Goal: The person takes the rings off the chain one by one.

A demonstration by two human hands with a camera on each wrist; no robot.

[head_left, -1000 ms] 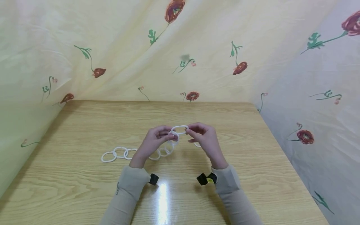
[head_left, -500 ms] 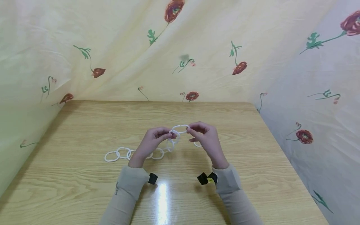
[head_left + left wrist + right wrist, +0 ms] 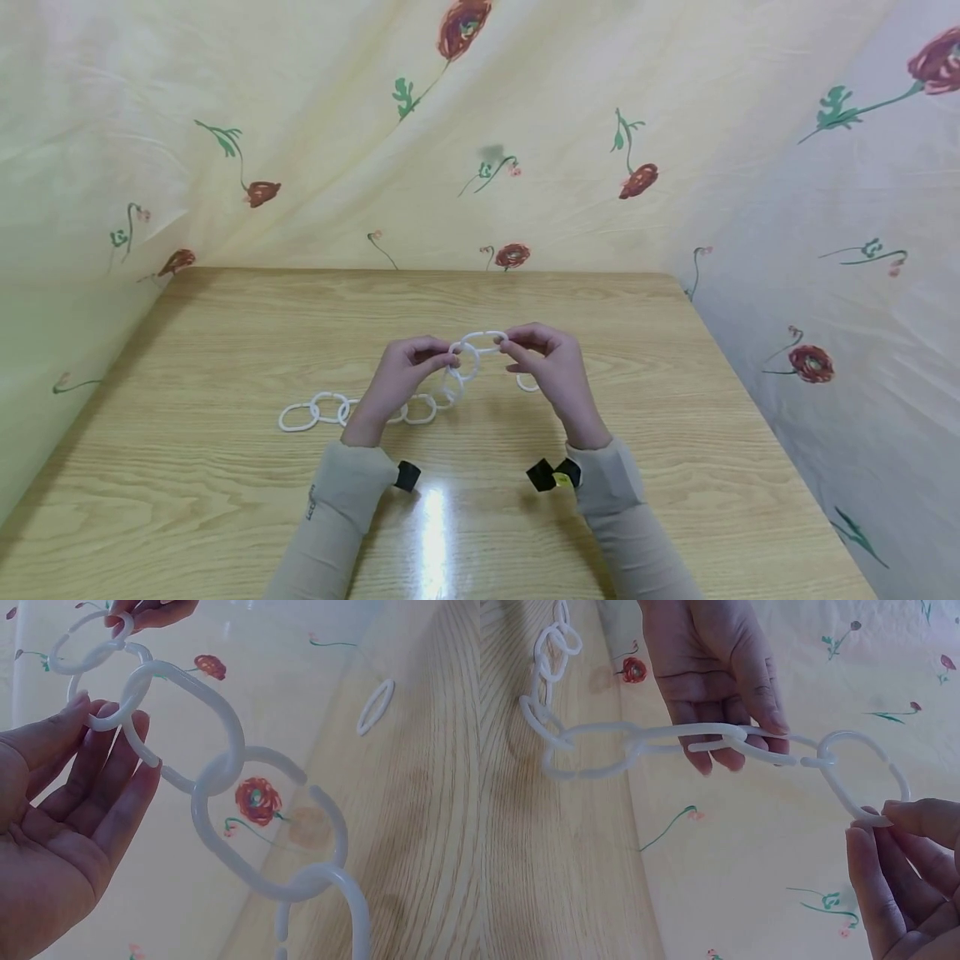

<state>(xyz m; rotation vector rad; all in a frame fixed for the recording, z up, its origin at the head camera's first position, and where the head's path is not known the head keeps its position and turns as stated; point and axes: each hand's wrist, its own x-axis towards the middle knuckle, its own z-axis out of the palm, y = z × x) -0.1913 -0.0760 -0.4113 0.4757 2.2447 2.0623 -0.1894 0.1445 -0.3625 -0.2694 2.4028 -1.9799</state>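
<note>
A chain of white oval plastic links hangs between the hands and trails down onto the table at the left. In the head view my right hand pinches the chain's end link between thumb and fingertips. My left hand holds a link near that end, thumb on one side and fingers behind, as the left wrist view shows. Small gaps are visible in the links, also in the end link. Part of the chain on the table is hidden behind the left wrist.
A separate white link lies on the table, half hidden by the right hand in the head view. The wood-grain table is bordered by a flowered cloth at the back and sides.
The chain on the table has slid slightly right. My left hand has shifted a little left along the raised links, and my right hand has moved slightly right with the end link.
</note>
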